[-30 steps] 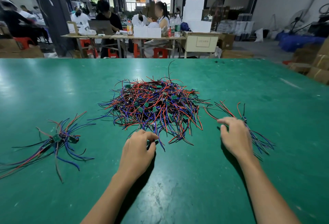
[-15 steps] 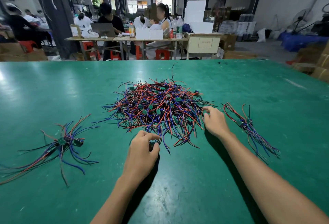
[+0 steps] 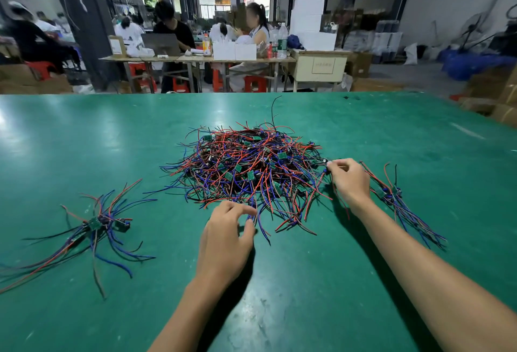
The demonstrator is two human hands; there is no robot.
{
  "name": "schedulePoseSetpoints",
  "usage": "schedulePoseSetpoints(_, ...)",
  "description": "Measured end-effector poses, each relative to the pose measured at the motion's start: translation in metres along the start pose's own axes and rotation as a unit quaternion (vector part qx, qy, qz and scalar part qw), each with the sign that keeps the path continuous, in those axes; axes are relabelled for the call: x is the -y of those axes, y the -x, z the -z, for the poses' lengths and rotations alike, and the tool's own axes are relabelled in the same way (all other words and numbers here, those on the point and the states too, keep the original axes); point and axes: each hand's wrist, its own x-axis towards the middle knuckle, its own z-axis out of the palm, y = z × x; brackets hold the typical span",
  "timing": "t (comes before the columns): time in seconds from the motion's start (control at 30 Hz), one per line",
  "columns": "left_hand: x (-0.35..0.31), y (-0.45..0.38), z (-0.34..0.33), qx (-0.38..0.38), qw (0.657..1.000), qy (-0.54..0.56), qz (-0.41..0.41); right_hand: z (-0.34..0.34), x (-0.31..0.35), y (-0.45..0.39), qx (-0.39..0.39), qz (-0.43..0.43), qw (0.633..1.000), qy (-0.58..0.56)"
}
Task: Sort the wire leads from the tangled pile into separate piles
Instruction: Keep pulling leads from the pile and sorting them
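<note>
Two hands (image 3: 226,242) (image 3: 349,180) at unlabelled tangled pile (image 3: 249,166); no legible writing

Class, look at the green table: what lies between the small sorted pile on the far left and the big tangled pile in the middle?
Only bare green table. In the head view, the left pile and the tangled pile stay apart.

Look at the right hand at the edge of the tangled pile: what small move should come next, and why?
Probably lift and draw that lead out rightward. The right hand already pinches something small at the pile's right edge, and a sorted bundle lies just beside it on the table.
</note>
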Motion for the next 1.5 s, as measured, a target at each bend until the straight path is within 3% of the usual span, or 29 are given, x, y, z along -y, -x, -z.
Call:
schedulePoseSetpoints(0.1,-0.005,0.001,0.0,-0.012,1.0,0.001,-0.01,0.016,0.013,0.026,-0.023,0.008,0.983,-0.183)
schedulePoseSetpoints(0.17,-0.01,0.002,0.001,-0.015,1.0,0.017,-0.021,0.027,0.024,0.046,0.004,0.008,0.966,-0.257)
schedulePoseSetpoints(0.3,-0.025,0.005,0.001,-0.021,0.992,0.119,-0.032,0.04,0.035,0.086,0.197,-0.073,0.891,-0.402)
schedulePoseSetpoints(0.4,-0.036,0.007,0.001,-0.021,0.978,0.207,-0.017,0.033,0.035,0.11,0.303,-0.128,0.842,-0.427)
schedulePoseSetpoints(0.63,-0.037,0.005,0.008,0.029,0.929,0.362,0.07,0.007,0.028,0.135,0.378,-0.055,0.877,-0.291)
schedulePoseSetpoints(0.8,-0.031,0.004,0.012,0.085,0.897,0.413,0.134,0.003,0.022,0.144,0.401,0.002,0.857,-0.323)
schedulePoseSetpoints(0.87,-0.031,0.003,0.013,0.102,0.887,0.427,0.147,0.0,0.024,0.151,0.398,0.011,0.864,-0.309)
schedulePoseSetpoints(0.93,-0.029,-0.001,0.02,0.098,0.87,0.453,0.167,-0.001,0.026,0.152,0.356,0.036,0.894,-0.271)
schedulePoseSetpoints(1.03,-0.011,-0.018,0.046,0.022,0.788,0.577,0.212,0.0,0.021,0.135,0.181,0.115,0.956,-0.202)
schedulePoseSetpoints(1.13,0.027,-0.029,0.083,-0.108,0.615,0.745,0.234,0.003,0.005,0.096,-0.034,0.171,0.98,-0.092)
schedulePoseSetpoints(1.2,0.05,-0.028,0.099,-0.168,0.464,0.841,0.223,0.005,-0.012,0.062,-0.024,0.165,0.986,0.024)
schedulePoseSetpoints(1.23,0.06,-0.028,0.103,-0.192,0.407,0.867,0.216,0.006,-0.02,0.047,0.011,0.142,0.984,0.103)
schedulePoseSetpoints(1.27,0.067,-0.027,0.105,-0.211,0.375,0.877,0.216,0.007,-0.028,0.036,0.049,0.115,0.977,0.173)
schedulePoseSetpoints(1.3,0.073,-0.028,0.105,-0.224,0.373,0.873,0.223,0.007,-0.035,0.027,0.075,0.098,0.969,0.216)
schedulePoseSetpoints(1.37,0.077,-0.03,0.1,-0.219,0.421,0.844,0.25,0.005,-0.043,0.022,0.086,0.093,0.968,0.216)
schedulePoseSetpoints(1.5,0.069,-0.034,0.087,-0.156,0.482,0.827,0.243,0.011,-0.049,0.03,0.018,0.138,0.974,0.177)
